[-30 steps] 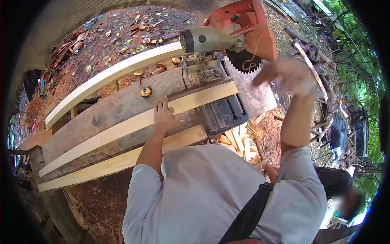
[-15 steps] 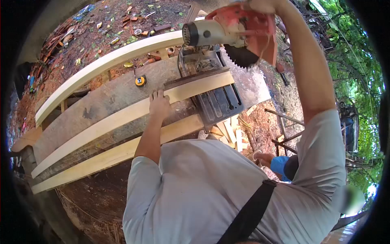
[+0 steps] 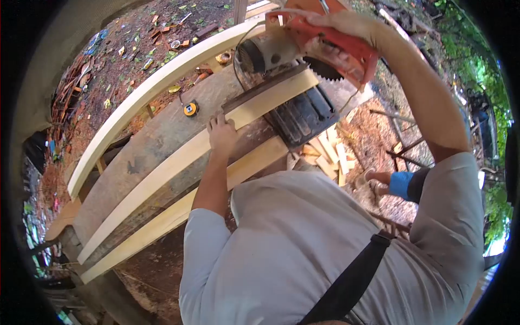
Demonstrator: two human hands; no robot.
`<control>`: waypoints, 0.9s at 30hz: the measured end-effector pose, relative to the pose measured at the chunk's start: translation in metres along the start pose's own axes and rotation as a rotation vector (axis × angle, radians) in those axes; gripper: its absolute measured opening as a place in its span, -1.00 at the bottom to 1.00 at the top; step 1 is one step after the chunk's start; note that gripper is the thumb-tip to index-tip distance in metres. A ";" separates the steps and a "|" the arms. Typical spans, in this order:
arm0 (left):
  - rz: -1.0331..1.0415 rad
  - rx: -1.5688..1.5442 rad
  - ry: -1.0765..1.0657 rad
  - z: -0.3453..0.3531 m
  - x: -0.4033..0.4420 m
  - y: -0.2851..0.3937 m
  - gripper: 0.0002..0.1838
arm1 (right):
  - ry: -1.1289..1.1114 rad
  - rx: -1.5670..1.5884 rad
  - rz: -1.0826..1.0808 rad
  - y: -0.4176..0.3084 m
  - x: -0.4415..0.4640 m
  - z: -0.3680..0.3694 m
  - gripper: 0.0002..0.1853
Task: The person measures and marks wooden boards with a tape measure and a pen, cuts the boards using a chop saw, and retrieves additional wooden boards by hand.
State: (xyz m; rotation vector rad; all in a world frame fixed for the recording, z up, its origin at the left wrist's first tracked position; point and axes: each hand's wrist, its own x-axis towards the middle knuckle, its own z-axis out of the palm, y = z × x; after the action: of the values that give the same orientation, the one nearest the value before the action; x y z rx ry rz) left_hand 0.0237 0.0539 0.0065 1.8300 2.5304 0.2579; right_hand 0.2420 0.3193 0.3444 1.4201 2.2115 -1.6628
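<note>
My left hand (image 3: 221, 131) presses on a long pale board (image 3: 168, 174), its fingers curled over the far edge. The board lies along a dark fence (image 3: 260, 91), and its right end rests over the black slotted saw base (image 3: 304, 116). On the red saw guard and handle (image 3: 338, 40) lies my right hand (image 3: 346, 24), closed around its top. The toothed blade (image 3: 323, 69) shows under the guard, close above the board's right end. The grey motor (image 3: 265, 52) is left of the blade.
A yellow tape measure (image 3: 190, 109) lies on the worn bench (image 3: 157, 143). One more board (image 3: 184, 208) lies nearer my body, and a long beam (image 3: 135, 103) runs behind. Offcuts (image 3: 331, 151) are heaped right of the bench. Beyond them is a person's leg with a blue band (image 3: 401, 184).
My right hand has reached up to the saw and gripped it. The saw head has come down and tilted toward the board. My left hand has stayed on the board.
</note>
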 end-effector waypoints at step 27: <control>-0.110 -0.024 -0.135 -0.006 0.008 0.015 -0.15 | 0.277 -0.351 -0.417 0.046 0.012 0.000 -0.59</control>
State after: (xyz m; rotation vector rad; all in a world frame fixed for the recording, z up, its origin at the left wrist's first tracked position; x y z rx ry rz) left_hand 0.0349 0.0656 0.0149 1.6335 2.5133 0.1562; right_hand 0.2658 0.3277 0.3040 1.2177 2.9362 -1.1111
